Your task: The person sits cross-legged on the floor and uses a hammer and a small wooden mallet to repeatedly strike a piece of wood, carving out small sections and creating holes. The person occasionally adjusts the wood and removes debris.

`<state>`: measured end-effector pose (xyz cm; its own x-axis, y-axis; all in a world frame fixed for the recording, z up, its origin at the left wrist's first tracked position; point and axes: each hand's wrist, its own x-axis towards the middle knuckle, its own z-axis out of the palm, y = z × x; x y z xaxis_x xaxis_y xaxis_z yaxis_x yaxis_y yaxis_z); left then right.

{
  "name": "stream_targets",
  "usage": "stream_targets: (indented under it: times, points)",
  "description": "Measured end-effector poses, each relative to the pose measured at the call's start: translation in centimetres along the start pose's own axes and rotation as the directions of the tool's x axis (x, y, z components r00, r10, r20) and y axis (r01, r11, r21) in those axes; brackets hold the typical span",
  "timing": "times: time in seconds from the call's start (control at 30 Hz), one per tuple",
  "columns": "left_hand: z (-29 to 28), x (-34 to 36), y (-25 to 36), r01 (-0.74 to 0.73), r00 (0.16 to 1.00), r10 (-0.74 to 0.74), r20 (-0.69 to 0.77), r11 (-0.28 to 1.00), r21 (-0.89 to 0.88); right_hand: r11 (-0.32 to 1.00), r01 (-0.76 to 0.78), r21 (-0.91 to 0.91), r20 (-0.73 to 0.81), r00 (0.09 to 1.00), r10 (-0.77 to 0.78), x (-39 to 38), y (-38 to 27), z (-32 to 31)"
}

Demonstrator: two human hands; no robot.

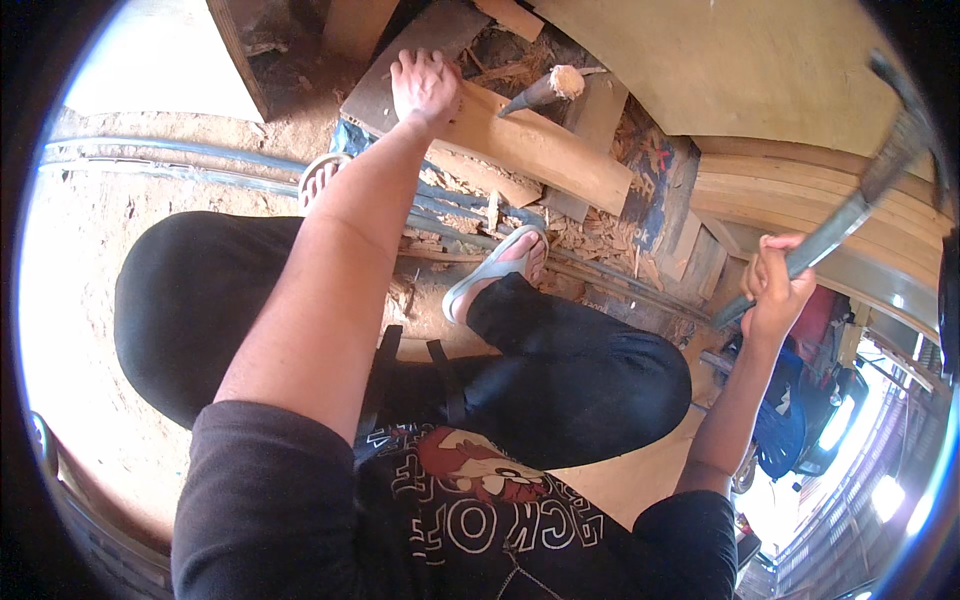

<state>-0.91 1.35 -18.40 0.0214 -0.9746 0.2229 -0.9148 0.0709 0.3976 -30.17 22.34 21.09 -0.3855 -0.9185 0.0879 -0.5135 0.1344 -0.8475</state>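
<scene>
My left hand [430, 92] presses on the left end of a light wooden board [560, 160], its fingers bent over the far edge and the thumb hidden. A chisel [532, 93] stands tilted at the board, its blade end against the wood and its frayed, pale handle top pointing up and right; no hand touches it. Out to the right, my right hand [778, 282] is closed round the handle of a hammer [838, 232]. The hammer is raised, with its dark metal head near the upper right rim.
Beneath the board lies a darker wooden plank [425, 50]. Wood shavings [600, 240] litter the ground. My sandalled foot [500, 265] is close to the board. Stacked planks [800, 190] and a large pale wooden panel [720, 60] stand at the right. Pipes [190, 160] run along the ground.
</scene>
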Motion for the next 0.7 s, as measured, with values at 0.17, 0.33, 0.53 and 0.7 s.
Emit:
stream_targets:
  times: [0.17,0.33,0.53,0.7]
  points:
    - [0.0,-0.1,0.2,-0.015,0.994,0.015,-0.104,1.000,-0.001,0.911,0.104,-0.400,0.066,0.994,-0.084,-1.4,6.6,4.1]
    - [-0.1,0.0,0.3,-0.027,0.990,0.026,-0.141,1.000,-0.007,0.843,-0.205,-0.497,0.265,0.889,0.372,-1.8,10.0,5.1]
    - [-0.2,0.0,0.3,-0.030,0.991,0.028,-0.133,0.999,-0.013,0.972,-0.131,-0.193,0.030,0.990,0.139,-0.2,0.7,0.1]
    - [-0.3,0.0,0.2,0.003,1.000,-0.004,-0.016,0.997,-0.073,1.000,0.015,-0.027,0.011,1.000,-0.014,-0.6,0.3,0.9]
